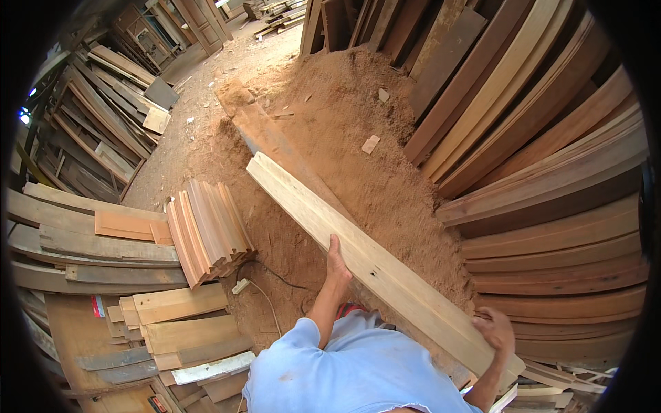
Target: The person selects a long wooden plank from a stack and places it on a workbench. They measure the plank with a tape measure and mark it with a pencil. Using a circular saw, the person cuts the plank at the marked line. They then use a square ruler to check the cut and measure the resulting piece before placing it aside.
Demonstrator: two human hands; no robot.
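A long pale wooden plank [385, 265], with a lengthwise groove and a few dark spots, slants from the upper middle down to the lower right in front of my body. My left hand [336, 267] holds its near edge around mid-length, thumb up against the side; the other fingers are hidden beneath. Close to the lower right end, my right hand [494, 332] grips the far edge with bent fingers. Under the raised plank, a second board [286, 148] dusted with sawdust lies on the ground.
A sawdust heap [358, 103] covers the floor ahead. Tall boards [475, 89] lean along the right. To my left stand a stack of reddish moulded strips [206, 227] and several short boards [186, 334]. A cable with a pale connector [240, 286] lies nearby.
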